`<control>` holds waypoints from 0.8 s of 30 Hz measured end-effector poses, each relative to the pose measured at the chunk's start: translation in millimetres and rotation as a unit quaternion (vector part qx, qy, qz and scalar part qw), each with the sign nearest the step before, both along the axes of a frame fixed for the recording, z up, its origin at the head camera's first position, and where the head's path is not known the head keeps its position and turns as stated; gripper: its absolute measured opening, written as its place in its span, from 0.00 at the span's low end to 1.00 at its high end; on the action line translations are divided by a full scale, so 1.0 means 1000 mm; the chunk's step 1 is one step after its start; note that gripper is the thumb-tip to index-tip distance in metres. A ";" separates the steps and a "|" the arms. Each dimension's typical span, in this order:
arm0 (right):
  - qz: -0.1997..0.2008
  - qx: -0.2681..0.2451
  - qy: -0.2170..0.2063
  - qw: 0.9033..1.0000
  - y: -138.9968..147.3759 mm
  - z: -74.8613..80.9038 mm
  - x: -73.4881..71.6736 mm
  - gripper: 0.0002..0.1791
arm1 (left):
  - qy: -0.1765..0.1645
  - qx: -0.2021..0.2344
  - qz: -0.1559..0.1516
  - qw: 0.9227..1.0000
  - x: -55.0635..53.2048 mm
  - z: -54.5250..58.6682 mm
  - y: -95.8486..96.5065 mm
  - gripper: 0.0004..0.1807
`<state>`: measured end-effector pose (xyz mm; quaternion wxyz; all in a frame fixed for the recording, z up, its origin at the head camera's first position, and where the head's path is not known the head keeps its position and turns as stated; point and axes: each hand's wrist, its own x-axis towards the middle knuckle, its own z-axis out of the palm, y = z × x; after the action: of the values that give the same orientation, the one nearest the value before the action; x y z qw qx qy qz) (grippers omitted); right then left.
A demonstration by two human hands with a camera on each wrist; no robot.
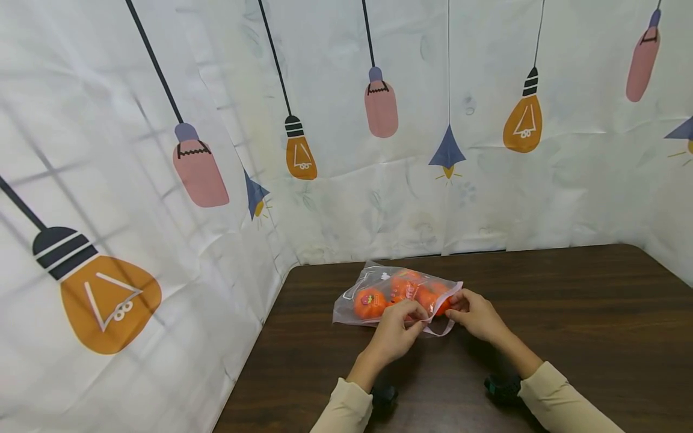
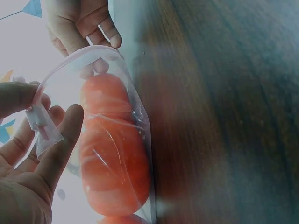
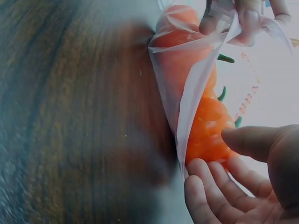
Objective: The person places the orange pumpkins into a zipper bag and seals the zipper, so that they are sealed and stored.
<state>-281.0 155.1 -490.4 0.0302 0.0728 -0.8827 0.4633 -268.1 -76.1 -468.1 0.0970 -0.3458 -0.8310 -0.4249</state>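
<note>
A clear zip bag (image 1: pixel 346 310) with a pale pink edge lies on the table, several small orange toy pumpkins (image 1: pixel 370 303) with green stems inside. My left hand (image 1: pixel 397 328) pinches the near side of the bag's mouth between thumb and fingers, lifting that edge away from the pumpkins. At the open mouth, my right hand (image 1: pixel 476 314) has its thumb and fingertips on the end pumpkin (image 3: pixel 208 130). In the left wrist view, the right fingertips (image 2: pixel 99 65) show through the clear plastic, at the top of that pumpkin.
The dark wood table (image 1: pixel 568 313) runs wide to the right of the bag. A white curtain (image 1: pixel 346 210) printed with lamps hangs along its back and left sides. Dark wrist devices (image 1: pixel 502 388) sit below both forearms.
</note>
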 end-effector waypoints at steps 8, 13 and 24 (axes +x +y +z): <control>0.047 -0.016 0.000 0.999 0.002 -0.001 -0.002 0.18 | 0.000 -0.004 -0.001 1.000 -0.001 -0.001 -0.001 0.02; 0.101 -0.032 -0.007 0.994 0.003 -0.002 -0.004 0.21 | -0.011 -0.001 -0.002 1.000 0.000 -0.001 0.000 0.05; 0.188 -0.074 -0.051 0.978 0.003 -0.002 -0.004 0.29 | -0.030 -0.008 -0.017 0.999 0.002 -0.003 0.001 0.07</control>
<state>-284.8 158.1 -492.6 -0.0971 0.2110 -0.8171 0.5277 -266.0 -74.7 -471.5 0.0616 -0.3480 -0.8309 -0.4297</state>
